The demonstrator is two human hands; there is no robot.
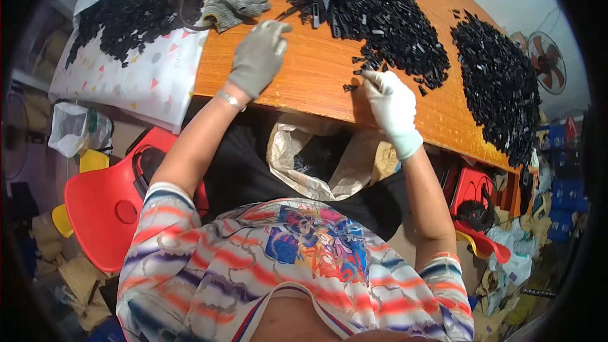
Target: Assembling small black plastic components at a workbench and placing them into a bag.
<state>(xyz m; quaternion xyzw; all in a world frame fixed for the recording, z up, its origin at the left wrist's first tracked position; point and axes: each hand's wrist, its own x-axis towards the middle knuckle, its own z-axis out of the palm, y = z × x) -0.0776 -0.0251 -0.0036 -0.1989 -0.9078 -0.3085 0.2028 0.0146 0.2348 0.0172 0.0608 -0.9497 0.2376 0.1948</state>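
Heap of black pieces (380,19) is lying on the table (316,63), presumably for easy reach, right hand (391,104) apparently pinching one piece (367,72) near its edge, left hand (258,58) hanging half-curled, seemingly empty.

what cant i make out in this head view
All in the head view:
Right hand: whether it pinches anything; too small, fingers in the way.
Middle black pile: far end, cut off by the upper edge.
Cream bag: its inside, lost in shadow.
Red chair at left: partly hidden by the left arm.
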